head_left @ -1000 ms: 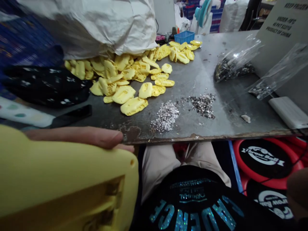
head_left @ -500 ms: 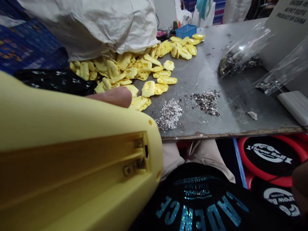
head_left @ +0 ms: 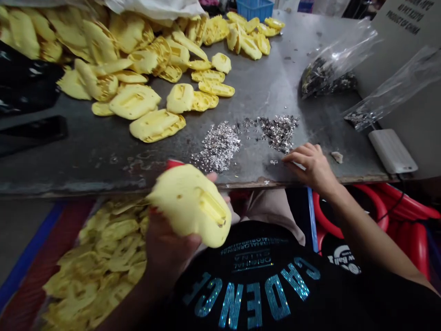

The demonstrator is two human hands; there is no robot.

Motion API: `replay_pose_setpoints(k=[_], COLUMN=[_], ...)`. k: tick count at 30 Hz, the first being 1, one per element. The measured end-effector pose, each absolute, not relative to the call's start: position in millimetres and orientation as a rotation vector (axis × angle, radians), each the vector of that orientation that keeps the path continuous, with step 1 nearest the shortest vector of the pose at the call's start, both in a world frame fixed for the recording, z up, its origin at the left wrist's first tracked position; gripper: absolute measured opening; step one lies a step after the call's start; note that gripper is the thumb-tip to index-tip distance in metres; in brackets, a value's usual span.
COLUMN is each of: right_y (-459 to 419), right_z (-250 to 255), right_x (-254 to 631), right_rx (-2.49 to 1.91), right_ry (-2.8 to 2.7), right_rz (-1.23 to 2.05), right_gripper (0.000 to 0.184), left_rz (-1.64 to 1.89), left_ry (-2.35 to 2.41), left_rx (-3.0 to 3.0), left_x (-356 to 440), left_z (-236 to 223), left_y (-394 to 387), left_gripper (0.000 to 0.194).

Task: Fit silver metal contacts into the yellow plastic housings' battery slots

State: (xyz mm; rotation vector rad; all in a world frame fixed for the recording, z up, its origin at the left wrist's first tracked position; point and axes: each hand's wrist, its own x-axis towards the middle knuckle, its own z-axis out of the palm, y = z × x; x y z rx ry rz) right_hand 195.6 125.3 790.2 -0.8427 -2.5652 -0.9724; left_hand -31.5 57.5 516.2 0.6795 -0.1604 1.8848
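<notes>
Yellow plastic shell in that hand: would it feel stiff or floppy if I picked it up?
The yellow plastic shell probably feels stiff, holding its moulded shape in the left hand. It looks hollow at its slot, so likely light, and its smooth surface may slip slightly.

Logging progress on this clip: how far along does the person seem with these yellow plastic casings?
Apparently done: a second heap of casings lies below the table edge, though nothing confirms they're finished. In hand: the left hand grips one yellow casing, while the right hand rests near the small silver metal pieces. Left: a large loose pile of casings on the metal table.
</notes>
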Motion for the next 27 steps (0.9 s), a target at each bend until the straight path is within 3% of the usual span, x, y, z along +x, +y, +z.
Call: replay_pose_setpoints(k=[3,12,17,21,27], right_y=[150,141,139,134,122], right_z=[768,739,743,746,737], right_x=[203,193,187,185,181], right_rx=[-0.908,-0.856,-0.896,-0.952,-0.806], right_ry=[-2.671,-2.843,-2.927,-2.957,-2.883], right_rz=[-1.142,-0.971,-1.074,-1.118,-1.556], right_gripper=[0.016,0.017,0.011,0.006,0.013], left_rz=[1.872,1.63,1.638,1.609,1.575], left_ry=[-0.143,-0.139,-0.176,-0.227,-0.248], left_rx=[0.785,0.739,0.654,0.679,0.701], left_x=[-14,-4,3,3,-2], left_z=[497,485,498,500,506], left_y=[77,97,95,96,94], left_gripper=[0.074,0.085,0.07,0.07,0.07])
